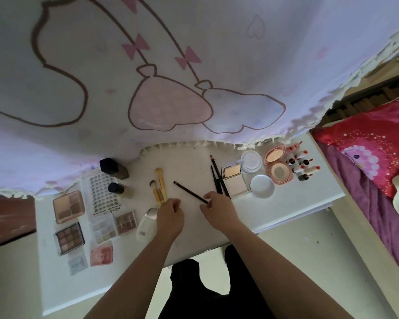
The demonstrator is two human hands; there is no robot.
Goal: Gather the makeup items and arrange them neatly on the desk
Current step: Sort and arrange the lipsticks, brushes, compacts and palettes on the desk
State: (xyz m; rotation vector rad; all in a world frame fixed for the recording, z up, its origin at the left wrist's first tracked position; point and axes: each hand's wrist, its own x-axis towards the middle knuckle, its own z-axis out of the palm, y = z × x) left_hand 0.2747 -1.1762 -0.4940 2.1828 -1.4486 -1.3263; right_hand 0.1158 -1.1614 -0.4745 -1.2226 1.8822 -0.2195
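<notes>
Dark-trousered legs [189, 284] stand at the near edge of the white worktop [55, 284]. Beyond them the left hand [169, 218] has its fingers curled round the near ends of the bamboo-handled brushes [161, 189], which lie flat and point away. The right hand [218, 209] pinches the near end of a dark pencil [190, 192] between thumb and fingers. The pencil lies slantwise across the bare middle of the worktop, its far tip toward the brushes.

The pencil looks light, stiff and thin. It would likely roll on the smooth top, and its tip could snap. An end pinch serves for swinging it, though a hold nearer the middle would steady it for carrying. The brushes seem just as light and are best taken by the handles, so the soft bristles stay clean.

A white tube [148, 224] lies just beside the left hand, close enough to be nudged. Left of it sit eyeshadow palettes [68, 207] and a lash tray [100, 194], with dark-capped bottles [114, 169] beyond. Just past the right hand, other pencils [219, 178] lie together, then compacts [234, 180], round lids [262, 186] and small bottles [300, 164]. A printed curtain [194, 88] overhangs the far edge.
</notes>
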